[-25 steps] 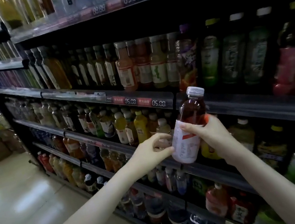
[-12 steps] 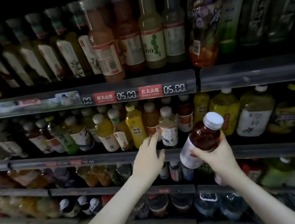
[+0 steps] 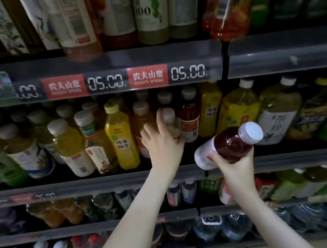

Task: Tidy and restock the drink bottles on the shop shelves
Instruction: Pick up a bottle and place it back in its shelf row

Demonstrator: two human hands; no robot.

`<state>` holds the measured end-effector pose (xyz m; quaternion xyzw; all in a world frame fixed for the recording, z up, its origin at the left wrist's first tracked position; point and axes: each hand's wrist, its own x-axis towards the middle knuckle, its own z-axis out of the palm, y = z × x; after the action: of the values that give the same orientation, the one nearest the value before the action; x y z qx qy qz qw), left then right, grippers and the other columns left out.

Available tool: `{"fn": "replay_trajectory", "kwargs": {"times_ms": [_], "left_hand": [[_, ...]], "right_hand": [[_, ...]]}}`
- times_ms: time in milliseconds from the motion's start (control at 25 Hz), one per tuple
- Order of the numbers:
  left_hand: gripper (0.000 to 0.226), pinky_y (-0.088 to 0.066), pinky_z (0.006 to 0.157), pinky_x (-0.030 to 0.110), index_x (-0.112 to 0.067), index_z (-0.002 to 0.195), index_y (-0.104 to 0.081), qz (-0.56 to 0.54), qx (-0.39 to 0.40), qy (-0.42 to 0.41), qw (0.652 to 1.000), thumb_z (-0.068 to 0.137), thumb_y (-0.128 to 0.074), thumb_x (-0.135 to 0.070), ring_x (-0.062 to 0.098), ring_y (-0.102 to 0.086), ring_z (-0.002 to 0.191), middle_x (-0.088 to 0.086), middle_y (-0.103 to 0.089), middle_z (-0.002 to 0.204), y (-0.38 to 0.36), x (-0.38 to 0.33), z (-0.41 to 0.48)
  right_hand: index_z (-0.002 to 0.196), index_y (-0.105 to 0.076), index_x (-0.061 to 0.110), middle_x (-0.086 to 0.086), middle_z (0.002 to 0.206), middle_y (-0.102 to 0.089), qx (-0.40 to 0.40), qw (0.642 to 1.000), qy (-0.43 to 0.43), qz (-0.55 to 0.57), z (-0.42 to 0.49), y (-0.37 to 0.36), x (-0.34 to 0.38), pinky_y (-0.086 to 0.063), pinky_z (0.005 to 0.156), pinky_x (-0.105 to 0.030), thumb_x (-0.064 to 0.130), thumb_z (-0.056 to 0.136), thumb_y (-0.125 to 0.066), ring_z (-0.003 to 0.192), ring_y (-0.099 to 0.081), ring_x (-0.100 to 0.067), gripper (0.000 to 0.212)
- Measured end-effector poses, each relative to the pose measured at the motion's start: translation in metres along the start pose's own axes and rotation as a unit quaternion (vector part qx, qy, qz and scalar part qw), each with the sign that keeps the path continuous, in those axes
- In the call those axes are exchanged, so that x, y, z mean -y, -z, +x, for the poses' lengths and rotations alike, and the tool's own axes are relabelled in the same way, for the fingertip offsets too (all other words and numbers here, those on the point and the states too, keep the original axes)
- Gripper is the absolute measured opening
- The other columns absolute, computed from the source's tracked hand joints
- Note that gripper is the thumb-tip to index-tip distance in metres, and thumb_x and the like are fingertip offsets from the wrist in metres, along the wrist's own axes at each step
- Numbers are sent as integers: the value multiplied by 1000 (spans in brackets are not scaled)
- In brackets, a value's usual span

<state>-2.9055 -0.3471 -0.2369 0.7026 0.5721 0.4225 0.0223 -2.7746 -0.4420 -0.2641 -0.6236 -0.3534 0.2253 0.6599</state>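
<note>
Bottles crowd the middle shelf point(image 3: 102, 179) — yellow, amber and pale green drinks standing upright in rows under white or yellow caps. The right hand point(image 3: 237, 167) grips a red-tea bottle point(image 3: 227, 146) near the shelf's front edge; it is tilted, white cap up and to the right, dark red liquid filling it above a white label. The left hand point(image 3: 161, 143), fingers spread wide, reaches in and touches a small pale bottle point(image 3: 171, 122) between an amber bottle point(image 3: 144, 123) on its left and a red-labelled bottle point(image 3: 190, 119) on its right. Price tags point(image 3: 147, 76) on the rail above read 05.00.
</note>
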Motion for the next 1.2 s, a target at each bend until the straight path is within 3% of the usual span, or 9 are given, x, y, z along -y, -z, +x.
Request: {"fn": "replay_trajectory", "kwargs": {"times_ms": [120, 200, 320, 560, 680, 760, 880, 1040, 1200], "left_hand": [[92, -44, 80, 45, -16, 134, -28, -68, -33, 7, 997, 60, -83, -21, 43, -49, 91, 25, -47, 106, 3, 6, -16], [88, -42, 85, 29, -27, 137, -22, -161, 6, 22, 987, 70, -79, -19, 37, -49, 105, 20, -44, 123, 12, 11, -31], [82, -37, 81, 11, -45, 135, -17, -238, 47, 52, 969, 80, -74, -24, 14, -49, 112, -1, -43, 133, 23, 19, -45], [82, -50, 91, 49, -31, 138, -16, -303, -22, 64, 951, 77, -70, -27, 26, -50, 120, 8, -40, 134, 40, 40, -54], [83, -52, 91, 45, -30, 139, -21, -379, -17, 109, 919, 76, -74, -14, 18, -54, 118, -15, -42, 135, 65, 38, -54], [84, -53, 90, 43, -36, 139, -25, -420, 23, 155, 894, 77, -75, -11, 14, -60, 110, -15, -53, 128, 87, 35, -56], [83, -55, 84, 38, -45, 137, -30, -408, 100, 177, 890, 77, -76, -11, 12, -66, 96, -13, -65, 111, 117, 38, -57], [82, -54, 85, 47, -54, 133, -32, -398, 195, 164, 881, 73, -77, -21, 15, -66, 98, -9, -66, 114, 159, 26, -55], [80, -55, 83, 30, -56, 133, -30, -331, 227, 157, 902, 71, -79, -39, -2, -64, 92, -20, -66, 102, 212, -4, -47]], "right_hand": [[141, -34, 11, 0, 133, -51, 13, 1000, 16, 3, 14, -9, 0, -38, 102, -21, 12, 72, -82, 121, -50, -9, 84], [135, -40, 12, 2, 125, -56, 34, 999, 26, -9, 26, -19, -1, -41, 93, -11, 12, 71, -83, 114, -55, -3, 77], [122, -51, 12, 3, 114, -65, 89, 995, 18, -32, 41, -40, -7, -50, 90, -23, 15, 70, -84, 103, -62, -2, 62], [115, -40, 28, 21, 105, -54, 154, 984, 21, -83, 57, -66, -4, -42, 80, -7, 15, 76, -79, 95, -54, 5, 57], [124, -38, 15, 5, 115, -50, 175, 977, -25, -121, 54, -67, 2, -37, 91, -21, 10, 77, -77, 109, -51, -11, 61], [132, -35, 9, 1, 126, -47, 157, 977, -11, -145, 36, -58, 4, -35, 97, -24, 15, 78, -77, 122, -47, -16, 68], [143, -28, 26, 6, 142, -40, 175, 972, 49, -147, -9, -36, 28, -34, 109, -31, 47, 76, -73, 132, -38, -10, 83], [124, -32, 53, 38, 112, -50, 423, 888, 18, -179, -67, -27, 92, -39, 81, 0, 37, 71, -81, 105, -48, 23, 74], [122, -47, 39, 22, 102, -68, 387, 914, -19, -119, -105, -25, 130, -52, 82, -21, 38, 68, -78, 95, -64, 5, 62]]}}
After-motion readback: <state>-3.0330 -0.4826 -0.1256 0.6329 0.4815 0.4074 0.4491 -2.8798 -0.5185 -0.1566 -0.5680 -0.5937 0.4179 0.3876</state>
